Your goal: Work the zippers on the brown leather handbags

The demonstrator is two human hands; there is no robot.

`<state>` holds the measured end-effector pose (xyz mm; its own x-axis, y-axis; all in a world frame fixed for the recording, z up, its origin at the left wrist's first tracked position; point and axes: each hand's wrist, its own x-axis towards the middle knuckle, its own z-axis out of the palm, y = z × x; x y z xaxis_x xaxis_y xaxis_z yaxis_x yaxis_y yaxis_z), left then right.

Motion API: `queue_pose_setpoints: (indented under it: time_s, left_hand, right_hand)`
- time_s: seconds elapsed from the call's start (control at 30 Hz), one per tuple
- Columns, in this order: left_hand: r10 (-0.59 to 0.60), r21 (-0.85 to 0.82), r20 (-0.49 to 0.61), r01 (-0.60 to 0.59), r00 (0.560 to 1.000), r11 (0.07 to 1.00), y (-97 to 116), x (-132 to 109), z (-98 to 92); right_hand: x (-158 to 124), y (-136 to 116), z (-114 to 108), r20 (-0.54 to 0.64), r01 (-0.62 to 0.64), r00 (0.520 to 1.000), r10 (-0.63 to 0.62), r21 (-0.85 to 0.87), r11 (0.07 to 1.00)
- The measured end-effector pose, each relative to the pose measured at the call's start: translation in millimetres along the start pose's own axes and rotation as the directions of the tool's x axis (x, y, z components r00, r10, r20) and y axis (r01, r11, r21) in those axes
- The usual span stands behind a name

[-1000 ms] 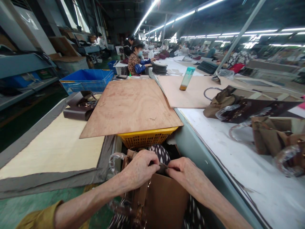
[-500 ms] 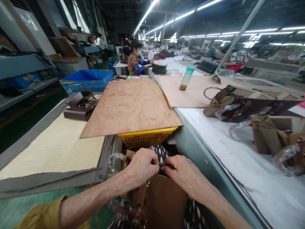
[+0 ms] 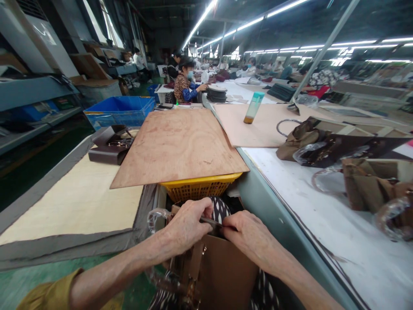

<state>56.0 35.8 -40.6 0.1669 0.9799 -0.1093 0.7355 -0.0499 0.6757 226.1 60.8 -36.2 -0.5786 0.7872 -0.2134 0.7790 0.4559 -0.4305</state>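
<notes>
A brown handbag [image 3: 226, 267] rests on my lap, over black-and-white patterned clothing. Its handle, wrapped in clear plastic, shows at the left, and gold-coloured metal fittings run down its side. At the bag's upper edge my left hand [image 3: 190, 221] is closed, thumb and fingers pinching the brown edge. My right hand [image 3: 248, 232] pinches the same edge a short way to the right. Between the hands a strip of this edge [image 3: 211, 222] is visible. The fingertips are partly hidden.
Ahead, a plywood board [image 3: 183, 146] lies on a yellow basket [image 3: 200, 186]. Several handbags [image 3: 371, 185] stand on the white table at right, near a bottle [image 3: 254, 107]. A dark brown bag piece [image 3: 109, 146] and a blue bin [image 3: 119, 110] are at left. A co-worker [image 3: 185, 84] sits beyond.
My left hand has shifted slightly left and its grip has changed, so the gap between my hands is wider and more of the bag's edge shows. The right hand stays nearly in place.
</notes>
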Motion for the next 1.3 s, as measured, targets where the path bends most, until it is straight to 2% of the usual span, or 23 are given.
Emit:
queue_pose_setpoints:
  time_s: [0.1, 0.2, 0.33, 0.4, 0.57, 0.73, 0.87, 0.97, 1.1, 1.2, 1.3]
  left_hand:
    - [0.012, 0.01, 0.096, -0.013, 0.995, 1.0, -3.1, 1.2, -6.3]
    - [0.008, 0.018, 0.2, -0.011, 0.98, 1.0, -4.4, 4.3, -11.6]
    - [0.107, -0.023, 0.299, -0.105, 0.948, 0.994, -5.5, 9.2, -16.1]
    - [0.139, -0.021, 0.308, -0.139, 0.941, 0.99, -5.3, 11.0, -16.7]
    - [0.124, 0.051, 0.295, -0.145, 0.947, 0.988, -5.6, 11.7, -15.1]
    - [0.245, -0.016, 0.312, -0.253, 0.918, 0.967, -15.6, 12.9, -15.2]
    - [0.268, 0.055, 0.299, -0.297, 0.916, 0.953, -18.1, 14.9, -14.0]
    - [0.219, 0.07, 0.271, -0.246, 0.937, 0.967, -16.5, 14.2, -10.9]
    - [0.124, -0.092, 0.318, -0.1, 0.94, 0.991, -18.8, 12.6, -9.2]
    - [0.075, -0.162, 0.363, -0.016, 0.929, 0.987, -21.2, 12.7, -10.5]
    - [0.046, -0.176, 0.338, 0.015, 0.94, 0.984, -18.7, 12.0, -10.9]
  right_hand:
    - [-3.5, 0.4, -1.8, -0.027, 0.004, 1.0, -0.003, 0.039, 0.999]
    - [-4.0, 0.9, -4.7, 0.004, -0.004, 1.0, 0.003, 0.085, 0.996]
    - [-3.3, 2.8, -7.9, 0.055, 0.002, 0.998, -0.009, 0.127, 0.992]
    - [-3.6, 4.1, -8.6, 0.062, -0.006, 0.998, -0.003, 0.135, 0.991]
    - [-4.3, 6.9, -8.6, 0.098, -0.028, 0.995, 0.013, 0.159, 0.987]
    - [-2.9, 9.5, -7.8, 0.113, -0.028, 0.994, 0.011, 0.147, 0.989]
    - [-2.6, 8.3, -7.3, 0.095, -0.023, 0.995, 0.011, 0.133, 0.991]
    - [-3.7, 6.7, -7.9, 0.088, -0.016, 0.996, 0.004, 0.131, 0.991]
    - [-5.3, 5.7, -8.4, 0.082, 0.001, 0.997, -0.009, 0.093, 0.996]
    - [-3.0, 2.8, -7.1, 0.077, -0.009, 0.997, 0.009, 0.009, 1.0]
    - [3.6, -5.1, -5.2, 0.074, -0.025, 0.997, 0.031, -0.088, 0.996]
